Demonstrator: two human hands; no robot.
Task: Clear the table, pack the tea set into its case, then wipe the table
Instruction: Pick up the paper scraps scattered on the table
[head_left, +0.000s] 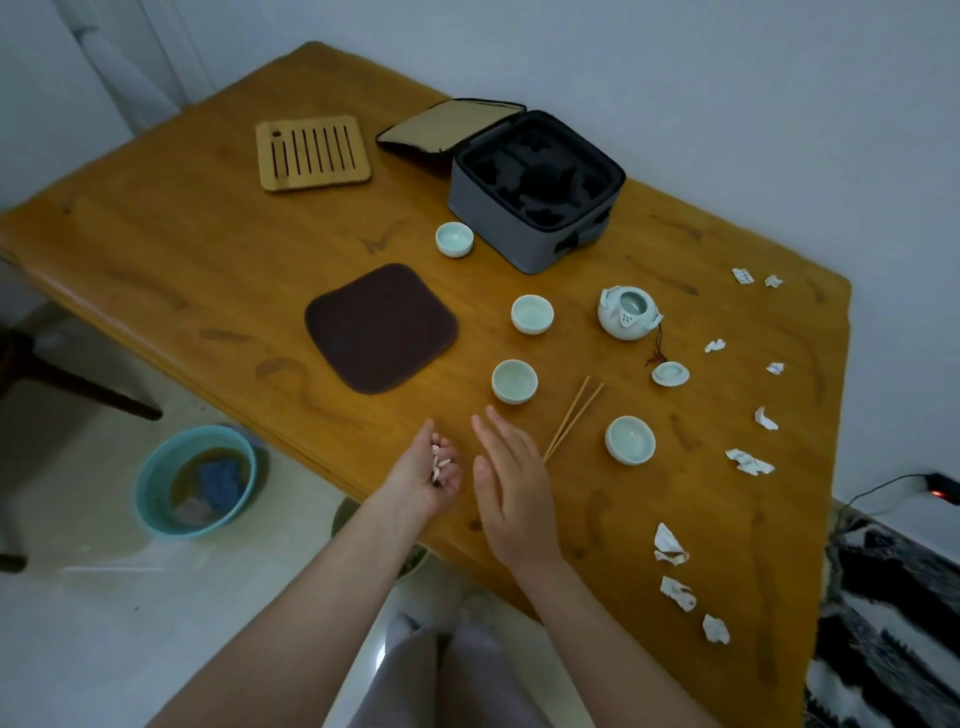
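Left hand (423, 483) cups seemingly pale scraps (439, 464); right hand (511, 493), fingers straight, is nearer the crumpled white paper bits (750, 461) rightward.

a teal basin (148, 512) stood on the pale floor (104, 623) at the lower left, holding brownish water and a blue cloth (221, 480); a dark wooden leg (78, 384) slanted across the floor beyond it. a pale curtain (119, 62) hung by the white wall (727, 78); at the right a power strip (943, 488) showed a red light, its black cable (878, 491) curving down beside a black-and-white patterned fabric (893, 597).
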